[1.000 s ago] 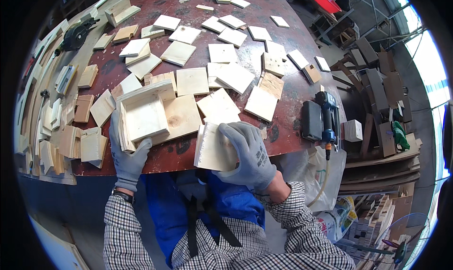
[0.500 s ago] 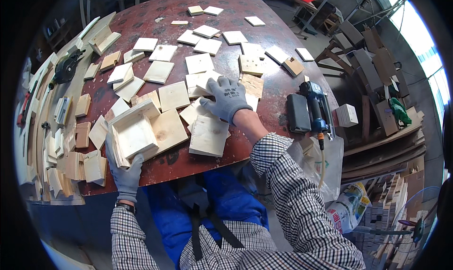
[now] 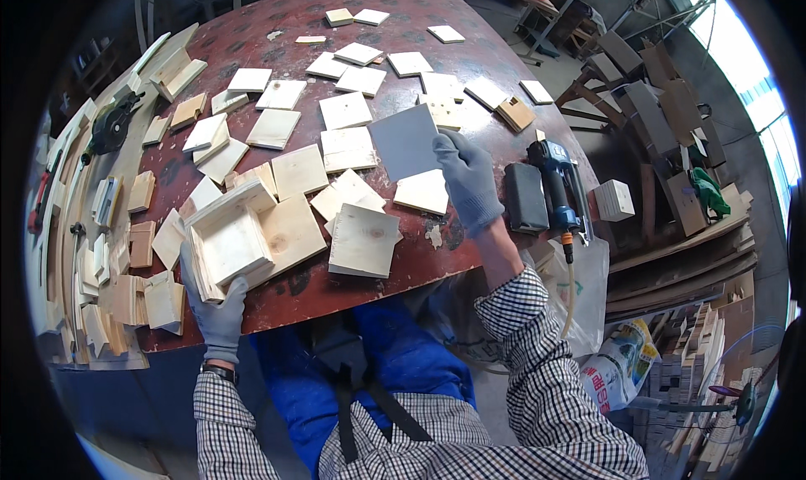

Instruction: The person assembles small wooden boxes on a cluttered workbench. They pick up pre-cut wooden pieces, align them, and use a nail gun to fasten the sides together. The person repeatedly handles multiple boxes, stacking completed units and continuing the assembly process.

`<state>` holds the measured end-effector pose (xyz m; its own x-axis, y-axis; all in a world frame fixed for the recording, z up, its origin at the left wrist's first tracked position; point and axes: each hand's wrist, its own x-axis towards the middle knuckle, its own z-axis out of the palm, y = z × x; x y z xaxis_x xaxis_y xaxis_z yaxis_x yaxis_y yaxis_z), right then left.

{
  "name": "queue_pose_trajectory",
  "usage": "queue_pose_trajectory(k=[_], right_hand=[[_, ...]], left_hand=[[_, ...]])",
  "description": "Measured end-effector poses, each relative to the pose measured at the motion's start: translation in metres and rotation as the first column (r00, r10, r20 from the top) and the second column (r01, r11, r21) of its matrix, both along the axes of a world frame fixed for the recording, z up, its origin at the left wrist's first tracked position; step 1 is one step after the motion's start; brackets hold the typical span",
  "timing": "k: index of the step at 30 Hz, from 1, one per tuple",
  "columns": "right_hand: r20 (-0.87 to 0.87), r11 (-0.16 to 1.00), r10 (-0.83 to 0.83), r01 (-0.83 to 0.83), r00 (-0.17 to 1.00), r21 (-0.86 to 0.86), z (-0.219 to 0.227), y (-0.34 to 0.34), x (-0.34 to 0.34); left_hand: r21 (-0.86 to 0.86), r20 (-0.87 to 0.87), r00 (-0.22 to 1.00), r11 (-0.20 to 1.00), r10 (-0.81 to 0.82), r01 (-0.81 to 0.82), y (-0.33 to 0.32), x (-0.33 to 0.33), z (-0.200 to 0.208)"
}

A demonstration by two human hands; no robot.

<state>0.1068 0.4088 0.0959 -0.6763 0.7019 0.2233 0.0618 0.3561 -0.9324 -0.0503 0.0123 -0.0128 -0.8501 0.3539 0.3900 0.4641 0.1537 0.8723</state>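
A small wooden box (image 3: 229, 247), with raised sides and a board jutting out at its right, rests near the table's front left edge. My left hand (image 3: 217, 308) wears a grey glove and grips its near left corner, thumb at the front. Farther right, my gloved right hand (image 3: 470, 178) pinches the right edge of a thin square wooden board (image 3: 403, 142). That board is tilted up above the table, its shaded face towards me. Below it, another square piece (image 3: 364, 241) lies on further wooden pieces.
Many loose wooden squares (image 3: 274, 128) are scattered over the dark red table (image 3: 420, 287). Towards the right edge lie a black case (image 3: 526, 197) and an air nailer (image 3: 554, 186) with its hose. Wood strips and blocks (image 3: 141, 192) crowd the left side.
My right hand has lifted a square board off the scattered pieces and moved right with it, turning it upward. My left hand stays on the box.
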Motion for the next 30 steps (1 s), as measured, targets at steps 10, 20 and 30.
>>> queue_pose_trajectory(k=[10, 20, 30], right_hand=[[-0.093, 0.985, 0.11, -0.121, 0.99, -0.121, -0.021, -0.029, 0.062], [-0.008, 0.996, 0.066, -0.066, 0.998, 0.057, -0.02, -0.042, 0.061], [0.162, 0.269, 0.229, -0.222, 0.96, 0.937, -0.018, -0.073, 0.058]], left_hand=[[-0.022, 0.006, 0.999, 0.999, 0.042, -0.042, -0.001, -0.001, 0.003], [-0.016, -0.046, 0.999, 0.999, 0.027, -0.028, 0.001, -0.007, -0.005], [-0.016, -0.04, 0.999, 1.0, 0.007, -0.008, -0.002, -0.006, -0.005]])
